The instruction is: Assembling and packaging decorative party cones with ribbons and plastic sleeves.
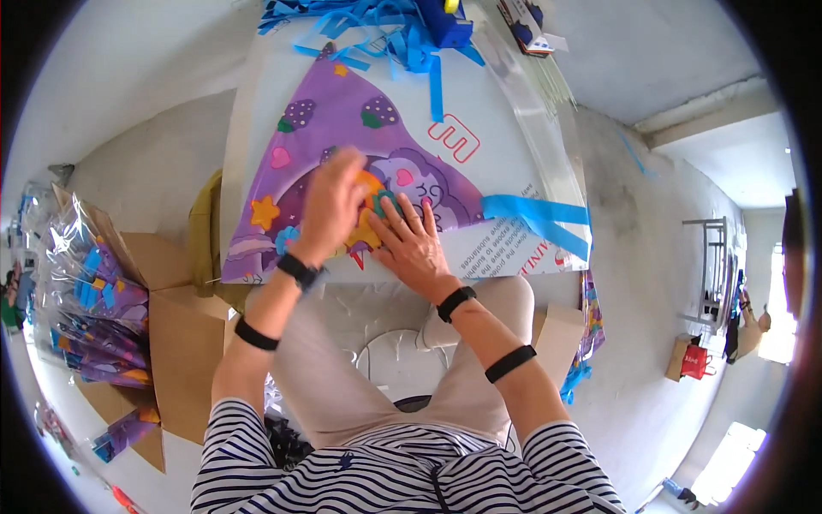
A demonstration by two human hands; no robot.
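A purple triangular sheet (pixel 349 116), printed with strawberries, stars and a cartoon animal, lies on the white board in front of me, its narrow tip pointing away. My right hand (pixel 411 244) presses flat on its lower middle, fingers spread and nothing held. Just left of it, my left hand (pixel 332 206) is over the sheet, smeared by motion. How its fingers are set, and whether they touch the sheet, I cannot tell. From the sheet's right corner a blue strip (pixel 539 212) runs to the board's right edge, with a second blue length slanting below it.
The white board (pixel 467 86) spans my knees. At its far end sit tangled blue strips (pixel 402 43) and a blue tape dispenser (pixel 447 27). Clear plastic (pixel 522 94) lies along the right side. To my left stands a cardboard box (pixel 184 360) beside plastic-wrapped purple packs (pixel 107 291).
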